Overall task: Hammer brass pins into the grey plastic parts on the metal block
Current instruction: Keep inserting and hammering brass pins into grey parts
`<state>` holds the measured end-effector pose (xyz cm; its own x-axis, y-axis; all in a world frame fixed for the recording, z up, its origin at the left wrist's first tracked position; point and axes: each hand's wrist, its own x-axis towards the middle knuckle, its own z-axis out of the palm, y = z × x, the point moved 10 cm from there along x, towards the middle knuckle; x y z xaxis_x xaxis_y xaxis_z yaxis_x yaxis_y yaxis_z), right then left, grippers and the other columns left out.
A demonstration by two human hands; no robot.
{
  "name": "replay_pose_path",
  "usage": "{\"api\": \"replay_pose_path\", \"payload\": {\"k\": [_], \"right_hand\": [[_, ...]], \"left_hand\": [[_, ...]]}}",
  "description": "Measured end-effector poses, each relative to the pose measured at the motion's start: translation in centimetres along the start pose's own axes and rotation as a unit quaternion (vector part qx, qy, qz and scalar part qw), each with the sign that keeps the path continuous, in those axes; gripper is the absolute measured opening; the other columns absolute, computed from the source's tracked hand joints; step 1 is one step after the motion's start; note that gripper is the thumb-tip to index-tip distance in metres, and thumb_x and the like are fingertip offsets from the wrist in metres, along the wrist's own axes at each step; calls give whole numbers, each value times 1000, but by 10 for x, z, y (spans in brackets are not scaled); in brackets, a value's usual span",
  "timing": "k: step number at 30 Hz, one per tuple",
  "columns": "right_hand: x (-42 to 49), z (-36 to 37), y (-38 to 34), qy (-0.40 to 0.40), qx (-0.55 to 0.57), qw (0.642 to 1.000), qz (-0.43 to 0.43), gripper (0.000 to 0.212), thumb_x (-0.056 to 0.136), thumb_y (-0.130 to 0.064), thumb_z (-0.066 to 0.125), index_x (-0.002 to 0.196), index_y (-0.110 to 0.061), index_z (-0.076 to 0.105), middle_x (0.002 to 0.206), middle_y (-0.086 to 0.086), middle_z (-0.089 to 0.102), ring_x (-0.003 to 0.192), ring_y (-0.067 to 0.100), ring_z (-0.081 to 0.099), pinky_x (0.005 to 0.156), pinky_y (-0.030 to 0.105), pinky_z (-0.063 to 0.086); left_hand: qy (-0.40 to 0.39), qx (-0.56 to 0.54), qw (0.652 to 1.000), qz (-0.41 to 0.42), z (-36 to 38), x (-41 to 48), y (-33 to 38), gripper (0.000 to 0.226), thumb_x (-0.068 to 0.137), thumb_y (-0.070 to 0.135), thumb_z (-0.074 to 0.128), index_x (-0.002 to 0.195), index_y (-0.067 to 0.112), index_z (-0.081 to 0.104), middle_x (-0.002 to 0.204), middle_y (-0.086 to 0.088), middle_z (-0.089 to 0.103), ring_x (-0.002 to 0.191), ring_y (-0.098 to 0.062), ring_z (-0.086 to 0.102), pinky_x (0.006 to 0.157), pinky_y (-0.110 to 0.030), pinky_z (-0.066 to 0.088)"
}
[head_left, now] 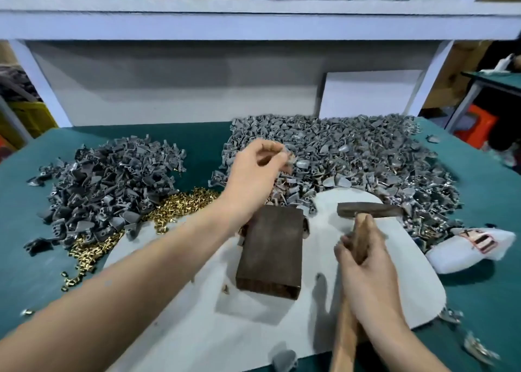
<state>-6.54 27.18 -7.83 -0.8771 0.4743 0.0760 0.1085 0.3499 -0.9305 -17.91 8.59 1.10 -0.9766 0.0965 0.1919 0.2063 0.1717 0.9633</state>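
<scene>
- Hammer [369, 209] sits in the right hand [369, 270]. The fingers [346, 252] are wrapped tight round the wooden handle just below the dark head. The head hangs over the white sheet [174, 323], just right of the metal block [269, 247].
- Metal block, dark and oblong, lies on the white sheet near the middle of the green desk [485, 191]. Its far end is close to the back heap of grey parts [352, 152].
- Left hand [253, 174] is raised over the near edge of the back heap of grey parts, beyond the block. Its fingers are curled in together, but blur hides whether they pinch anything.
- Left heap of grey parts [112, 180], darker in tone, lies well apart from the block on the desk's left side.
- Brass pins [180, 205] spread in a loose drift between the left heap and the sheet, left of the block.
- White bag [476, 245] lies at the sheet's right edge, and a white shelf frame [253, 25] stands behind the desk.
</scene>
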Motion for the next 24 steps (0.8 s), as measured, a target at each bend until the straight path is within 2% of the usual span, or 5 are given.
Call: {"api": "replay_pose_path", "payload": {"k": [4,6,12,17,24], "right_hand": [[-2,-2,-4,3,-29,999,-29,59,89,-8,60,142,-22,40,136,-3,31,107,-26,37,90,-1,21],[-4,2,-6,-2,-58,997,-44,59,87,-7,61,142,-19,42,155,2,8,140,1,17,97,0,7],[-6,11,-11,-22,-161,983,-81,58,87,-20,64,140,-29,43,157,7,-19,142,17,-24,115,35,-5],[-7,11,-17,-10,-168,978,-121,52,84,-14,66,134,-23,52,159,11,-10,144,18,-20,116,35,-6],[-8,5,-19,12,-138,981,-133,49,81,-8,68,128,-19,58,159,9,-3,145,15,-13,114,27,-5]], "left_hand": [[-57,276,959,20,-2,55,-6,65,98,38,49,152,23,18,155,-5,30,120,-22,54,109,-38,38],[-47,336,940,-18,-35,69,-36,71,96,42,50,153,21,13,157,-11,26,125,-32,50,110,-54,35],[-19,602,780,-173,-158,57,-122,50,100,37,44,148,28,30,155,-12,27,139,-44,25,110,-66,13],[44,588,807,-42,-179,42,-105,19,98,11,50,100,10,69,101,-14,68,79,-24,62,81,-45,55],[75,560,825,-15,-192,42,-86,17,97,16,55,93,12,70,84,-9,71,71,-23,67,79,-45,57]]}}
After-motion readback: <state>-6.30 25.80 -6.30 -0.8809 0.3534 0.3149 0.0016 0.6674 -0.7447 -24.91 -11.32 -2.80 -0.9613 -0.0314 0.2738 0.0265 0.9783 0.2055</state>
